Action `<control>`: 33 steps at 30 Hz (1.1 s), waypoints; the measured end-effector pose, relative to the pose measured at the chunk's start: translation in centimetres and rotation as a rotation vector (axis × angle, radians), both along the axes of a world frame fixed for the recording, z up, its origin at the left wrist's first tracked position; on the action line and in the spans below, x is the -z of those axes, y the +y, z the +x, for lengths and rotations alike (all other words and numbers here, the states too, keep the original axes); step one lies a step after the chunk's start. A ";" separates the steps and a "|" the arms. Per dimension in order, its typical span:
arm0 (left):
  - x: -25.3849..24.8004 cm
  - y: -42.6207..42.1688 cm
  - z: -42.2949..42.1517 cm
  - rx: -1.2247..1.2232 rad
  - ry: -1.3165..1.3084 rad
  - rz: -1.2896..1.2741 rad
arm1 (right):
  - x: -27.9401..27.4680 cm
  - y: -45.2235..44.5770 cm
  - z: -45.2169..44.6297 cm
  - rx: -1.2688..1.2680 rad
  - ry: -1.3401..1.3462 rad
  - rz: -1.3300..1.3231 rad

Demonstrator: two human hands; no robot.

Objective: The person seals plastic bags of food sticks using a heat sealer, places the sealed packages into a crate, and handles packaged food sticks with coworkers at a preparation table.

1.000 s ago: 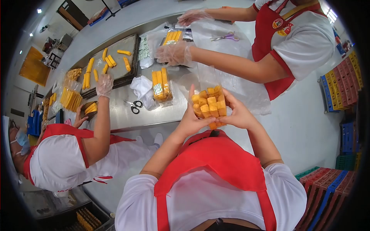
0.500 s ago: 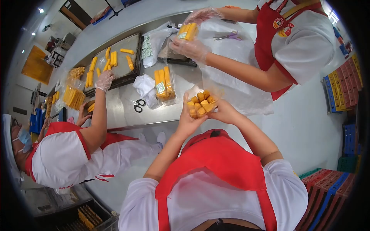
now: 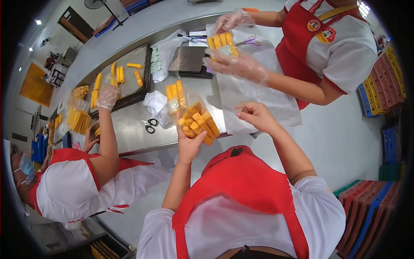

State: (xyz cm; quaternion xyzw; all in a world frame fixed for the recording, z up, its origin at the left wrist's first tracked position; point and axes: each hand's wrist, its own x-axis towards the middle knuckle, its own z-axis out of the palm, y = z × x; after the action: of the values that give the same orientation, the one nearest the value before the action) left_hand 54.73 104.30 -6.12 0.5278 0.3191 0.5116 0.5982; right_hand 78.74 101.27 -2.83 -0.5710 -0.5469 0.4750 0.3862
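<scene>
My left hand (image 3: 189,144) holds a clear plastic bag of yellow sticks (image 3: 199,123) from below, tilted over the table's near edge. Just behind that bag lies another bag of yellow sticks with a pale label (image 3: 176,96), partly hidden by it. My right hand (image 3: 255,115) is apart from the bag, raised over the edge of the plastic sheet (image 3: 276,103). Its thumb and index finger come close together; whether anything thin is between them I cannot make out.
Across the table, a gloved co-worker holds a labelled pack (image 3: 222,42) above a dark scale (image 3: 189,60). At left, another co-worker's gloved hand (image 3: 107,97) reaches to a tray (image 3: 137,56) with yellow sticks. Black scissors (image 3: 150,125) lie beside a white cloth (image 3: 156,106).
My right hand has let go of the bag and moved right. My left hand has shifted left with the bag, now tilted. The co-worker across has moved the labelled pack right, off the scale.
</scene>
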 end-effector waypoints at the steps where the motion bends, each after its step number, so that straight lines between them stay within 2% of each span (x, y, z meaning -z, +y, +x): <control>1: 0.0 0.1 0.1 0.017 -0.001 -0.014 | -0.1 -0.2 -0.1 -0.007 0.048 0.039; 8: 0.0 0.4 1.1 0.110 0.041 -0.046 | 0.5 -1.7 0.4 -0.096 0.075 -0.003; 10: 0.3 0.6 1.4 0.100 0.087 -0.057 | -1.5 -2.7 1.5 -0.313 -0.164 -0.040; 11: 0.4 0.8 1.6 0.080 0.132 -0.065 | -2.3 -3.3 2.2 -0.304 -0.164 -0.046; 13: 0.8 1.5 2.0 0.092 0.121 -0.125 | -3.7 -4.8 3.5 -0.376 0.051 0.016; 14: 1.0 1.9 2.2 0.096 0.109 -0.177 | -4.7 -5.3 4.1 -0.362 0.054 0.004; 16: 1.7 3.5 2.9 0.114 0.166 -0.223 | -6.6 -5.4 5.5 0.090 0.009 0.025; 17: 2.1 4.3 3.3 0.114 0.226 -0.259 | -6.7 -5.1 6.0 0.102 0.005 0.017; 19: 2.9 5.5 4.4 0.089 0.270 -0.301 | -7.0 -4.0 6.3 0.416 -0.496 0.365; 20: 3.4 6.4 4.8 0.112 0.291 -0.319 | -6.5 -3.0 6.3 0.423 -0.498 0.361; 22: 5.4 8.2 5.6 0.139 0.371 -0.353 | -4.5 -0.8 5.8 0.307 -0.332 0.415; 23: 5.6 8.5 5.8 0.148 0.368 -0.347 | -4.0 0.0 5.4 0.316 -0.339 0.419; 25: 5.3 9.3 6.4 0.146 0.477 -0.318 | -3.7 1.8 4.6 0.135 -0.172 0.504; 29: 4.7 9.5 6.3 0.127 0.565 -0.218 | -6.8 1.5 3.1 0.200 -0.152 0.378; 32: 5.4 9.8 5.9 0.057 0.600 -0.161 | -8.0 2.1 3.6 0.342 -0.018 0.332; 33: 4.8 9.6 5.8 0.061 0.618 -0.166 | -8.6 2.3 3.7 0.395 0.123 0.407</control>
State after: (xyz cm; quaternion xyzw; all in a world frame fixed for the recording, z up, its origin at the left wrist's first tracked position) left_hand 60.54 113.88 -10.96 0.6169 0.5104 0.2811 0.5291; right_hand 82.47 103.55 5.75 -0.5473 -0.4848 0.3047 0.6104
